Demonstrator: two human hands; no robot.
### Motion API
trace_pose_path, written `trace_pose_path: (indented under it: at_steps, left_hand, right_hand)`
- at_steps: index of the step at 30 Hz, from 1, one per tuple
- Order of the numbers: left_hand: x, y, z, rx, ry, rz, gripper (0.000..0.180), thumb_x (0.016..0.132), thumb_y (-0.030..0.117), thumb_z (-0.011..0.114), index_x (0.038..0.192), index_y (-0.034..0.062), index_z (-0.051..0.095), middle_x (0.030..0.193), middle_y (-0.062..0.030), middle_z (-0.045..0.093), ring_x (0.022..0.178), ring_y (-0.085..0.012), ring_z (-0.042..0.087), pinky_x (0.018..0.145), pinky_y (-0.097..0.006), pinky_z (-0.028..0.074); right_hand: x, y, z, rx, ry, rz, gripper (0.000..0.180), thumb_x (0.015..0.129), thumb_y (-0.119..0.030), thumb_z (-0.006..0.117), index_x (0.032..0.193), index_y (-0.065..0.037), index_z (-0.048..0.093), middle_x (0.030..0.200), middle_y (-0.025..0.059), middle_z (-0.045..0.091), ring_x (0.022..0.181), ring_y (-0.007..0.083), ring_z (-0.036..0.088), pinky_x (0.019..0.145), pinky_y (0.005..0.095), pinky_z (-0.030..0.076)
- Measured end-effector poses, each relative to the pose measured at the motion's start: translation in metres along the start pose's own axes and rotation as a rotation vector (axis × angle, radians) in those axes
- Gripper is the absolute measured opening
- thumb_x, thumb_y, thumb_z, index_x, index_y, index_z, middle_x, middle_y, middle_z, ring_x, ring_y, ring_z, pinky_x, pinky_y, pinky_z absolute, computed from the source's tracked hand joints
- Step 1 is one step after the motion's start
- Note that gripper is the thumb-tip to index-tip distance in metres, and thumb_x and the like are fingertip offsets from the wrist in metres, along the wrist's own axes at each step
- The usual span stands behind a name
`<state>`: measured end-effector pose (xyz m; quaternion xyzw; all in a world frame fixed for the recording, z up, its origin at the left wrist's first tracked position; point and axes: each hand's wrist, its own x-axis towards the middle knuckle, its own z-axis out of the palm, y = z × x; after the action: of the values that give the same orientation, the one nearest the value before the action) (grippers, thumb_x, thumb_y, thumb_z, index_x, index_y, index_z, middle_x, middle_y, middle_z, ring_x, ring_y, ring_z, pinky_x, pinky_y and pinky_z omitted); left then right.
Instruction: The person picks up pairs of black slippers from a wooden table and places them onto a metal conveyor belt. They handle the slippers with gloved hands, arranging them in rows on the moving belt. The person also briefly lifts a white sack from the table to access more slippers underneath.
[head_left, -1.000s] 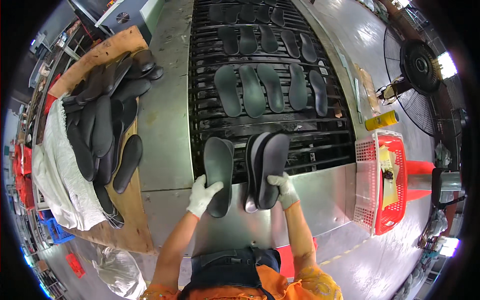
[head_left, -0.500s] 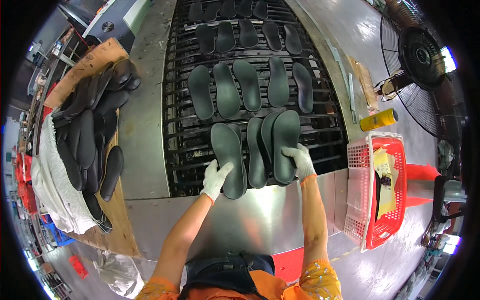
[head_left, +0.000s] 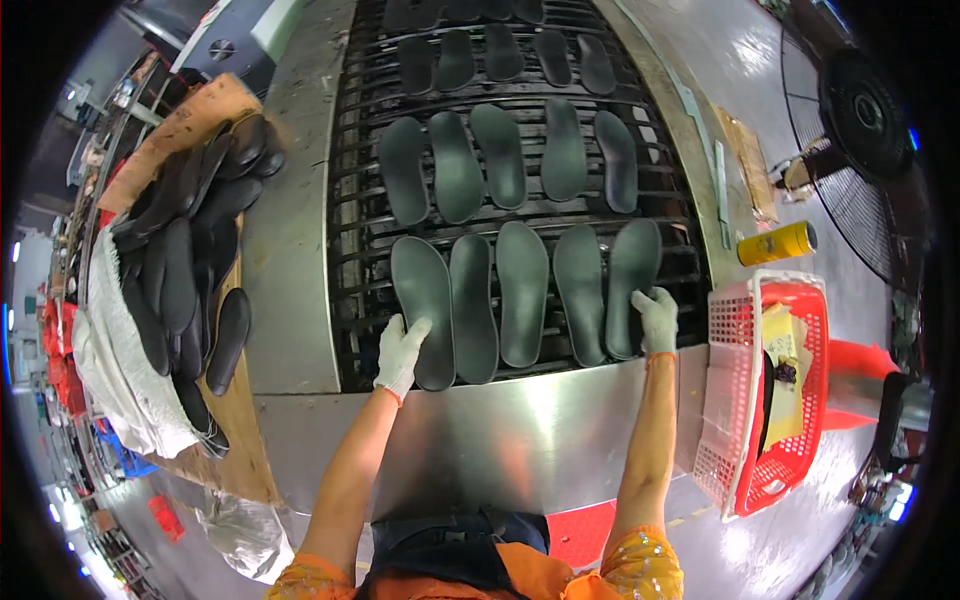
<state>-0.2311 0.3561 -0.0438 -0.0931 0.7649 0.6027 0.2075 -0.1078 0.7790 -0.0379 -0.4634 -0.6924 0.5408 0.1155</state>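
While both gloved hands rest spread, the left hand (head_left: 401,352) on the leftmost insole (head_left: 424,310) and the right hand (head_left: 656,320) on the rightmost insole (head_left: 632,284) on the slatted belt (head_left: 350,250), a nudge could likely overlap neighbouring insoles.

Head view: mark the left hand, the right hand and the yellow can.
left hand (head_left: 401,350), head view, back of the white glove.
right hand (head_left: 656,318), head view, back of the white glove.
yellow can (head_left: 777,243), head view, middle of its side.

bright even overhead light, soft glare on the steel desk (head_left: 520,440) at 6 o'clock, strong fisheye bending toward the rim, black vignette all round, centre sharp, edges slightly soft
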Motion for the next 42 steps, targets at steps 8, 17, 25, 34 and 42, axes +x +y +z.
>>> trace_pose_path:
  at_steps: [8, 17, 25, 34, 42]
  left_hand:
    - [-0.002, 0.018, -0.023, 0.365, 0.091, 0.028, 0.049, 0.084, 0.04, 0.069, 0.109, -0.0012, 0.064, 0.107, -0.0258, 0.068, 0.104, -0.0412, 0.065, 0.089, -0.048, 0.05]
    - [-0.036, 0.008, -0.072, -0.002, 0.117, -0.013, 0.053, 0.086, 0.02, 0.07, 0.133, -0.0005, 0.057, 0.13, -0.018, 0.066, 0.114, -0.0263, 0.067, 0.097, -0.037, 0.052]
    - [-0.023, -0.022, -0.234, 0.067, 0.579, 0.222, 0.044, 0.083, 0.011, 0.074, 0.124, 0.0013, 0.062, 0.113, -0.0137, 0.07, 0.101, -0.023, 0.069, 0.09, -0.035, 0.056]
    - [0.01, -0.02, -0.438, 0.379, 1.042, 0.337, 0.05, 0.081, 0.013, 0.074, 0.128, 0.0018, 0.058, 0.122, -0.0232, 0.06, 0.115, -0.0407, 0.056, 0.098, -0.045, 0.048]
    - [0.065, -0.02, -0.53, 0.743, 1.022, 0.372, 0.067, 0.085, 0.033, 0.078, 0.139, 0.0021, 0.054, 0.141, -0.0185, 0.057, 0.131, -0.0357, 0.052, 0.11, -0.04, 0.043]
  right_hand:
    - [0.01, 0.029, -0.029, -0.445, 0.155, -0.242, 0.037, 0.085, -0.015, 0.067, 0.114, 0.007, 0.063, 0.106, 0.019, 0.07, 0.094, 0.0315, 0.066, 0.085, 0.0391, 0.051]
    - [-0.097, -0.031, 0.061, -0.69, 0.043, -0.479, 0.048, 0.082, -0.015, 0.069, 0.126, 0.002, 0.059, 0.123, 0.0209, 0.061, 0.116, 0.0359, 0.059, 0.101, 0.0421, 0.046]
    - [-0.194, -0.088, 0.209, -0.6, -0.429, -0.906, 0.045, 0.082, -0.019, 0.072, 0.123, -0.002, 0.061, 0.121, 0.0186, 0.063, 0.115, 0.0361, 0.059, 0.1, 0.0442, 0.048]
    - [-0.26, -0.197, 0.455, -0.606, -0.721, -1.199, 0.037, 0.091, -0.034, 0.063, 0.116, -0.007, 0.061, 0.114, 0.019, 0.065, 0.109, 0.0376, 0.062, 0.092, 0.0454, 0.051]
    - [-0.242, -0.281, 0.666, -0.589, -0.585, -1.375, 0.032, 0.091, -0.026, 0.058, 0.117, -0.008, 0.061, 0.121, 0.0152, 0.064, 0.116, 0.0361, 0.059, 0.096, 0.0473, 0.049]
